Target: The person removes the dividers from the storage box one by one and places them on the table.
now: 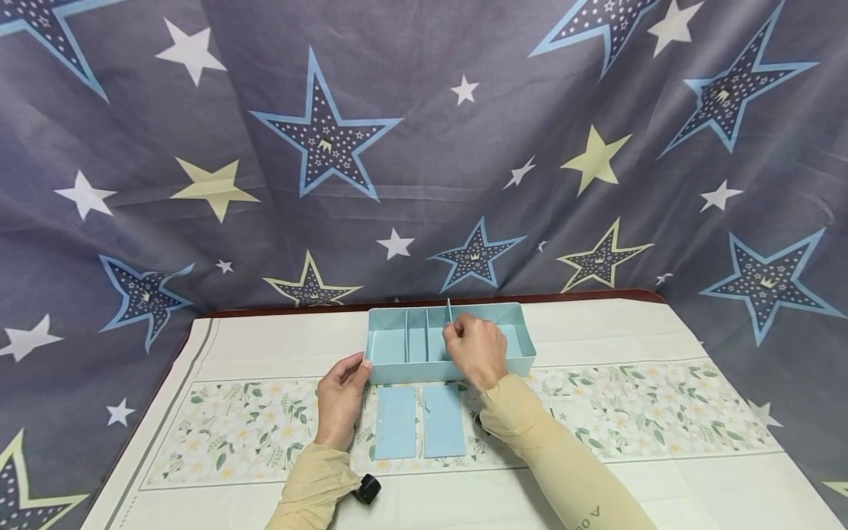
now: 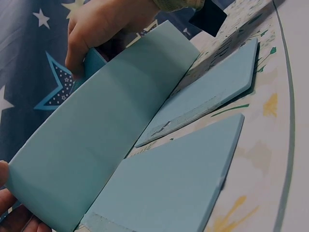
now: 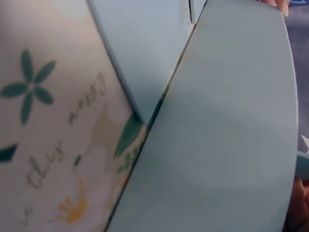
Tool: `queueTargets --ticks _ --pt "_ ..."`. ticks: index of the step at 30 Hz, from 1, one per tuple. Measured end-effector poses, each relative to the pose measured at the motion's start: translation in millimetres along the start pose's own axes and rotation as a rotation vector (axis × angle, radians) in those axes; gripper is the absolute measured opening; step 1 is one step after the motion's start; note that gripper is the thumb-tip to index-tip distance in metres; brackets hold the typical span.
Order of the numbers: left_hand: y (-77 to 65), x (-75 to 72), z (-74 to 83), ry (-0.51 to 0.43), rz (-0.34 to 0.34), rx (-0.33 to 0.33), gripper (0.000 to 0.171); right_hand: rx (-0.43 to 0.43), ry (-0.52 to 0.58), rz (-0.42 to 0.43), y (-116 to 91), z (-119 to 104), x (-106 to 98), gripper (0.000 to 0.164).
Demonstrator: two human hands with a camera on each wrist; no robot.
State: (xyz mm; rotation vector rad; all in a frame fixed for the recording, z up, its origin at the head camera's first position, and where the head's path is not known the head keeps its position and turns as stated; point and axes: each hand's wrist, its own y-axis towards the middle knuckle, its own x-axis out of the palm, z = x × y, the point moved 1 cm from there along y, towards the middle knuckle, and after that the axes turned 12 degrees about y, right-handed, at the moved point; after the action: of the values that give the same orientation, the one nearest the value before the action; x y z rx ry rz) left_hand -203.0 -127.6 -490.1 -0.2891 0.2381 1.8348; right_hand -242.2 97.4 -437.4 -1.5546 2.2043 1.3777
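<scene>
A long light-blue storage box (image 1: pixel 397 374) stands near the table's back edge, its front wall (image 2: pixel 106 121) facing me. Two thin dividers (image 1: pixel 407 335) stand upright inside its left half. My right hand (image 1: pixel 475 347) reaches over the front wall and pinches another divider (image 1: pixel 449 313), whose top pokes above the rim; its lower edge is hidden. With thumb and fingers, my left hand (image 1: pixel 341 401) grips the box's front left corner. Flat before the box lie two light-blue panels, a left one (image 1: pixel 395 423) and a right one (image 1: pixel 444 421).
A white tablecloth (image 1: pixel 265 508) with a floral band (image 1: pixel 252 434) covers the table. Behind the table's dark red edge (image 1: pixel 298 310) hangs a grey star-patterned curtain (image 1: pixel 424 184). A small black device (image 1: pixel 366 489) sits at my left wrist.
</scene>
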Motion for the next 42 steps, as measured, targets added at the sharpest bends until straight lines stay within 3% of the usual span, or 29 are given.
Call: queueTargets --ticks 13,17,24,34,42 --pt "-0.4 -2.2 3.4 -0.008 -0.017 -0.031 0.033 -0.016 0.017 0.021 4.4 -3.3 -5.6 0.027" --pt "2.1 1.2 -4.0 0.004 0.01 -0.007 0.033 -0.02 0.015 0.026 4.8 -3.6 -6.7 0.025" --pt "14.9 8.5 -30.3 0.013 0.031 0.032 0.036 -0.017 0.014 0.019 6.5 -2.9 -7.5 0.024" --pt "19.2 11.5 -38.4 0.004 0.041 0.036 0.04 -0.006 0.078 0.016 7.3 -3.1 -12.1 0.026" --pt "24.1 14.1 -46.8 -0.003 0.053 0.025 0.032 -0.022 0.09 0.042 8.7 -2.8 -15.8 0.021"
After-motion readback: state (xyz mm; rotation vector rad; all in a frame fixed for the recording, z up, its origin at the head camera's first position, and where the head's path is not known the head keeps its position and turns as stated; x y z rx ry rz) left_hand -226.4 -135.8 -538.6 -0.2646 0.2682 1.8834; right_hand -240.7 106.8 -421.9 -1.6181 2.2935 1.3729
